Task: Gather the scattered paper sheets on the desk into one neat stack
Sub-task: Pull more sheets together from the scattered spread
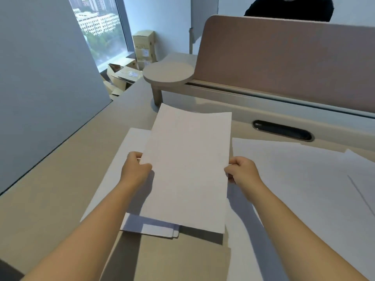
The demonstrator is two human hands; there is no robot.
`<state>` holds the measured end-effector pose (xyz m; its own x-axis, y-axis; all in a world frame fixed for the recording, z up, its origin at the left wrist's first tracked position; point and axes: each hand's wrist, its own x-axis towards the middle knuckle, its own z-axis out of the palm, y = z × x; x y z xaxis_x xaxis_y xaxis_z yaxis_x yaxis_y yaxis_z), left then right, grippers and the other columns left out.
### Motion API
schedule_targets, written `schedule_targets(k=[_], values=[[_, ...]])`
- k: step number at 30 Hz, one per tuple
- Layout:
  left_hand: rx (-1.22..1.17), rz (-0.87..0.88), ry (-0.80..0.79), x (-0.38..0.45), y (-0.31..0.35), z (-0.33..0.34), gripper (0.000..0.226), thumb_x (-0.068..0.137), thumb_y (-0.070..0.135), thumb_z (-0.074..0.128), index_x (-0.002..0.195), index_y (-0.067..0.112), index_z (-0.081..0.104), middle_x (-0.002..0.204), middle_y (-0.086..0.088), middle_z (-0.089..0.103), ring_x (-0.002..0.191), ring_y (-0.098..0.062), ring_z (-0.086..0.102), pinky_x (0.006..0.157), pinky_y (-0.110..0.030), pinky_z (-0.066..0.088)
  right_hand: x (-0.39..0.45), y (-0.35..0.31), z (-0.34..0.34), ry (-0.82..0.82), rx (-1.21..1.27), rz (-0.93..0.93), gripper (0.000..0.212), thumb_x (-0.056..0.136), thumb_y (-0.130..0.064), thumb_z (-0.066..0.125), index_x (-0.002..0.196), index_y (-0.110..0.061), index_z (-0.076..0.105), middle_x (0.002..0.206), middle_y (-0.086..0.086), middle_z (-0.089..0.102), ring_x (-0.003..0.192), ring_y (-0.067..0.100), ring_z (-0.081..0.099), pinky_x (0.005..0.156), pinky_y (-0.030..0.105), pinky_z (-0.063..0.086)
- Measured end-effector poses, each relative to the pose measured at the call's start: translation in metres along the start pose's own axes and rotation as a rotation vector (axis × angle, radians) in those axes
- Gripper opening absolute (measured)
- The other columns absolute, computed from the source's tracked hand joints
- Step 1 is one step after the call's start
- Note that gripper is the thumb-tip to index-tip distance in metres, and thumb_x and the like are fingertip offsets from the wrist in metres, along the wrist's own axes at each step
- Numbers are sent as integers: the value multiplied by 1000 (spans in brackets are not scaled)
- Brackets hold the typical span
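Desk [50,209], beige, w/ items near to far. Folder [168,258], tan, nearest edge, lying flat, partly under the white papers. Small stack [150,228] of white sheets just beyond it, corners uneven, mostly hidden by the held stack. Held stack [186,169], white, centre, lifted above the desk & tilted away, far edge curling; sheet count can't tell. L hand [135,169] grips its left edge, thumb on top, fingers curled beneath. R hand [242,172] grips the right edge, fingers curled round it. Left sheet [113,179] flat on the desk under the L hand, partly covered by the held stack. Right sheets [304,179], large white spread, flat, right of the R hand, overlapping, running out of frame. Cable slot [282,130], dark oval, beyond the right sheets. Round shelf [168,74] on a short leg, past the held stack's far edge. Divider [284,53], pinkish, along the back of the desk. Grey panel [40,78] at left. Boxes [142,49], cardboard, stacked by the window [101,27]. Person [288,7] in dark clothing behind the divider, mostly hidden.
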<state>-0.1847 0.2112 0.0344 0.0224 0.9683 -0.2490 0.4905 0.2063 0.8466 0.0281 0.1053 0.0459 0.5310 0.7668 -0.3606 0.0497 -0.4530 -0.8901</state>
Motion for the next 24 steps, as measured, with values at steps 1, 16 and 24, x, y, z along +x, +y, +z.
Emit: schedule_targets(k=[1, 16, 24], values=[[19, -12, 22, 8, -8, -11, 38, 87, -1, 47, 124, 4, 43, 123, -17, 52, 98, -29, 51, 78, -33, 41, 3, -1, 16, -26, 3, 10, 31, 79, 16, 41, 58, -7, 45, 59, 7, 44, 54, 19, 40, 48, 25, 38], [442, -4, 178, 44, -72, -61, 42, 86, -3, 47, 126, 8, 47, 135, -16, 40, 128, -32, 32, 103, -37, 30, 30, 22, 113, -29, -8, 104, 22, 84, 6, 57, 70, -10, 50, 76, 11, 56, 61, 22, 55, 62, 30, 54], [181, 219, -87, -7, -15, 12, 24, 94, 9, 48, 116, 3, 54, 119, -10, 57, 96, -14, 49, 83, -23, 37, 1, 30, 14, 104, -6, 25, 20, 87, -4, 53, 69, -12, 54, 76, 3, 58, 65, 17, 57, 62, 27, 48]])
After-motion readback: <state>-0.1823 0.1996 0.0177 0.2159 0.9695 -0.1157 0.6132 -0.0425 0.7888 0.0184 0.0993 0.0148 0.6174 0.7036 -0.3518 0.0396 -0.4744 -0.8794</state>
